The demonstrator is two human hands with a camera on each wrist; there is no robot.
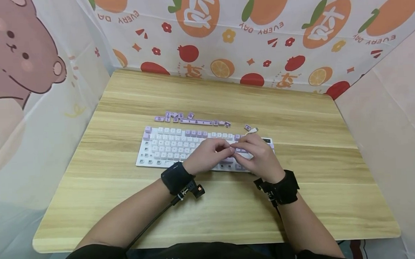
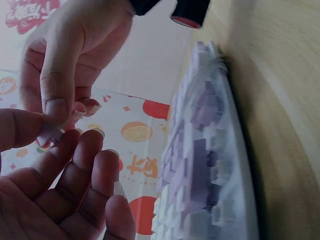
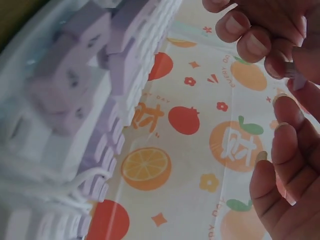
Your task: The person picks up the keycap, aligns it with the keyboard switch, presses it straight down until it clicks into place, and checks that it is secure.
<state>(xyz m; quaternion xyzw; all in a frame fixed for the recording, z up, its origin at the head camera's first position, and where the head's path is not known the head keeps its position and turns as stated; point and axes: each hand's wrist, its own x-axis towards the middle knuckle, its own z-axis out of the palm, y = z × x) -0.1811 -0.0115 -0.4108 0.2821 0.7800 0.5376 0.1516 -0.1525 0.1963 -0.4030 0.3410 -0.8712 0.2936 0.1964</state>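
Observation:
A white keyboard (image 1: 170, 144) with white and purple keycaps lies on the wooden table, several switches bare along its left and front edges. Above its right half, the fingertips of my left hand (image 1: 208, 154) and right hand (image 1: 258, 152) meet. Between them is a small pale purple keycap (image 2: 54, 136), pinched by thumb and finger of each hand and mostly covered by them. The right wrist view shows the keycap (image 3: 298, 81) at the fingertips, with the other right fingers loosely bent. Below the hands, purple keycaps (image 3: 65, 85) sit on the keyboard near its front edge.
Behind the keyboard lies a row of loose purple keycaps, among them a long spacebar (image 1: 196, 122). Another loose keycap (image 1: 247, 127) is near a white cable end (image 1: 253, 130). The white cable (image 3: 60, 187) runs over the keyboard. A fruit-printed cloth (image 1: 222, 49) hangs at the table's back edge.

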